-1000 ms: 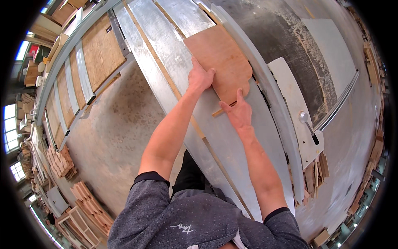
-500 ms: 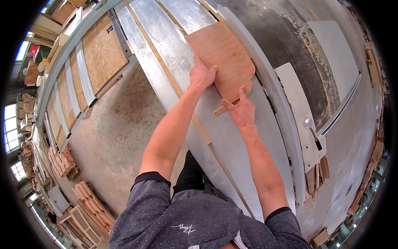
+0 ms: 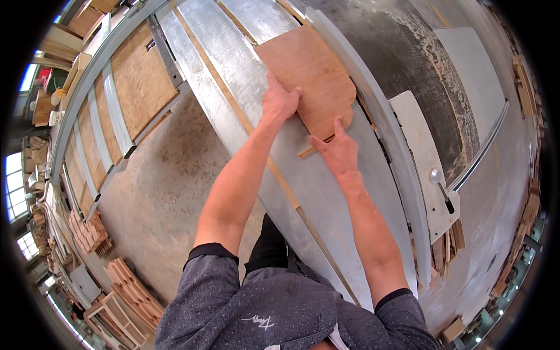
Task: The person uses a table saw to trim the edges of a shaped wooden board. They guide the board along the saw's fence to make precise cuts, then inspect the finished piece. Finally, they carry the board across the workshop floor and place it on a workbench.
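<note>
The table (image 3: 324, 192) is made of shiny metal. Smooth, dull wood is used for the board (image 3: 312, 76) on it. Left of the table, metal bars (image 3: 118, 114) are seen; beside it, the shirt (image 3: 291, 297) is made of cloth.

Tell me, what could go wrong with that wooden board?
The board lies on a smooth-looking metal table, so it might slip. The right hand is right by a thin tan strip at the board's near end, so a finger might get pinched.
</note>
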`<state>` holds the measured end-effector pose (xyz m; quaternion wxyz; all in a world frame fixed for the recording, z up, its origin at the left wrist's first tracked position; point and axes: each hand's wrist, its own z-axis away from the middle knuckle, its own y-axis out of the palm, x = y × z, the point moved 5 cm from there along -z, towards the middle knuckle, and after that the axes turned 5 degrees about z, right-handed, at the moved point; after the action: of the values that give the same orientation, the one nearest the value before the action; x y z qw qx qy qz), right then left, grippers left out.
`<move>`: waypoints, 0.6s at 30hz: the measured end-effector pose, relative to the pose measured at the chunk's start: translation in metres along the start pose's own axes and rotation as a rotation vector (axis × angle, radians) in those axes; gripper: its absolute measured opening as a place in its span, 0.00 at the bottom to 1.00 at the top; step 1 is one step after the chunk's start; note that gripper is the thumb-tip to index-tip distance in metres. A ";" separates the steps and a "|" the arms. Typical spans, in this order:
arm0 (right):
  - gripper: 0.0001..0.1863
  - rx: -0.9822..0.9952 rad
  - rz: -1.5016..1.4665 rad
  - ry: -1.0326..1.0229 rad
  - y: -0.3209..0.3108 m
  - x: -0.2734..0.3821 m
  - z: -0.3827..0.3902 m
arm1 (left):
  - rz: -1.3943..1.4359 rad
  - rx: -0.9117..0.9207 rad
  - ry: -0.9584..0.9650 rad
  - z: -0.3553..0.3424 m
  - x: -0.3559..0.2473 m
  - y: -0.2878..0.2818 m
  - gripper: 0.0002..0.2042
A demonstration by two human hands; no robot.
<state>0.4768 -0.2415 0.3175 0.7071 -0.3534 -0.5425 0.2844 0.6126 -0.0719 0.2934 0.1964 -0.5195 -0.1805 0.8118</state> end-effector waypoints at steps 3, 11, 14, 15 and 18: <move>0.51 0.009 -0.018 -0.002 0.002 0.002 -0.006 | 0.014 0.019 -0.017 -0.008 0.001 -0.002 0.52; 0.54 0.061 -0.055 0.059 0.007 0.007 -0.019 | -0.009 -0.014 -0.014 -0.026 0.005 -0.007 0.53; 0.52 0.031 -0.027 0.025 0.007 0.009 -0.022 | 0.014 0.006 -0.030 -0.028 0.002 -0.008 0.53; 0.51 0.011 -0.018 0.000 0.008 0.011 -0.023 | 0.025 0.014 -0.038 -0.028 0.002 -0.010 0.52; 0.52 0.002 -0.019 -0.008 0.011 0.011 -0.026 | 0.015 -0.023 0.023 -0.033 0.003 -0.012 0.52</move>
<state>0.5044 -0.2318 0.3107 0.7080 -0.3464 -0.5482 0.2798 0.6428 -0.0570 0.2845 0.1863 -0.5322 -0.1834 0.8053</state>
